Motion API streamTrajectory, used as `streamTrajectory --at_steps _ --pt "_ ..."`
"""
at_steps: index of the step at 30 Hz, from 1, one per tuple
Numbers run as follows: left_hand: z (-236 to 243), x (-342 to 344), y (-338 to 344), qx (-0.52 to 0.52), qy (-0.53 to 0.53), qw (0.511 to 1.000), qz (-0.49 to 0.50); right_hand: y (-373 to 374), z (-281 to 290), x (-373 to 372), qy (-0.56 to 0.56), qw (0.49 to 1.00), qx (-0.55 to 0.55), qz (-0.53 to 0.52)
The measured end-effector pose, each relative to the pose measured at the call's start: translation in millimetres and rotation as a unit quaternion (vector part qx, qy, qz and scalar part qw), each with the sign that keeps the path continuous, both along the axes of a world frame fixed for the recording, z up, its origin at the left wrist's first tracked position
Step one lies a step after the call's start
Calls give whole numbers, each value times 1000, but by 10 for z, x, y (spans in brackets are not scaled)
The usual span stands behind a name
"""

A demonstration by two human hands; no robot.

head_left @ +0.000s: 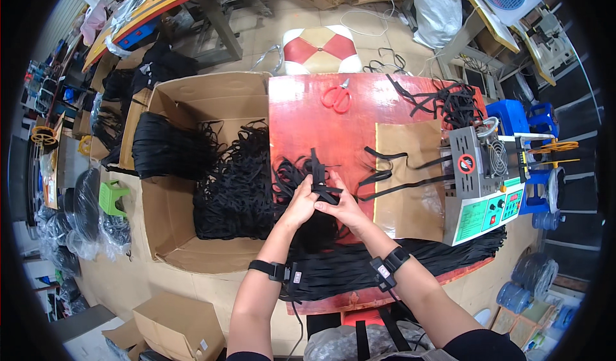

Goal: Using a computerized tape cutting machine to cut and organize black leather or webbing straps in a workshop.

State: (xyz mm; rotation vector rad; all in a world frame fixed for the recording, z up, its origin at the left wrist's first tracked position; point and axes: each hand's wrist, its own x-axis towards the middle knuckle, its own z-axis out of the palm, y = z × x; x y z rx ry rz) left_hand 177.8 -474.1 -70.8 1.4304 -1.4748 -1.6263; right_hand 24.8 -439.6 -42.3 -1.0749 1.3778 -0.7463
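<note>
Head view: the left hand and the right hand meet above the middle of the red table, both closed on one small bundle of black straps. The bundle's long axis runs roughly up the picture, away from the person, and its upper end stands clear above the fingers. The left hand grips the bundle from its left side, the right hand from below and to the right, so the bundle lies between the two thumbs and directly ahead of both wrists; neither hand is noticeably nearer. A loose heap of black straps lies just behind the left hand, spilling over the table's left edge into an open cardboard box, which holds a larger mass of the same material. Cut straps lie right of the hands, trailing across a brown sheet from a grey cutting machine with a green control panel. Red scissors lie at the far side of the table, well apart from both hands. A flat layer of straps lies along the near edge, under the forearms.
</note>
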Motion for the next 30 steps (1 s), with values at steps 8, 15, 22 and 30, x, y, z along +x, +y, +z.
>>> streamTrajectory --at_steps 8,15,22,30 --pt "835 468 -103 40 147 988 13 -331 346 491 -68 987 -113 96" --pt "1289 878 -107 26 168 985 -35 -663 1040 878 -73 952 -222 197" --pt "2339 1013 -41 0 202 975 92 -806 2031 1286 -241 950 -133 145" --pt "3597 1259 -90 -196 173 962 82 -945 3572 1643 -332 920 -200 51"
